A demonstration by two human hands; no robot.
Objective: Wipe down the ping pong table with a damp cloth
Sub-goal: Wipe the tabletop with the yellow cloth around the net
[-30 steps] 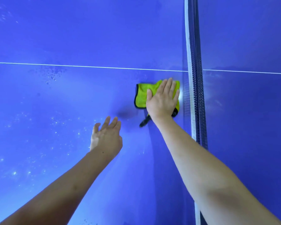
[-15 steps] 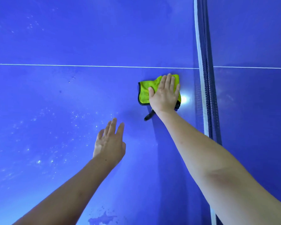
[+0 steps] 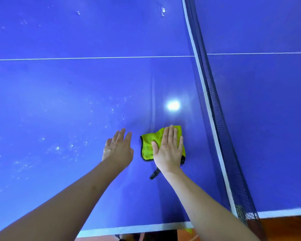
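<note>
A folded yellow-green cloth (image 3: 149, 145) with a dark edge and a black loop lies on the blue ping pong table (image 3: 76, 101), a little left of the net. My right hand (image 3: 169, 150) presses flat on the cloth with straight fingers. A wet streak runs up the table from the cloth toward the white centre line (image 3: 94, 58). My left hand (image 3: 118, 148) is held open just left of the cloth, fingers straight, close over the table surface. Whether it touches the table I cannot tell.
The net (image 3: 214, 108) with its white top band runs from top centre to bottom right. Water droplets and specks dot the table on the left. The white near edge (image 3: 129, 229) of the table and orange floor (image 3: 285, 228) show at the bottom.
My right hand has dragged the cloth back toward the near edge, away from the centre line, leaving a wet streak. My left hand has stayed level beside it.
</note>
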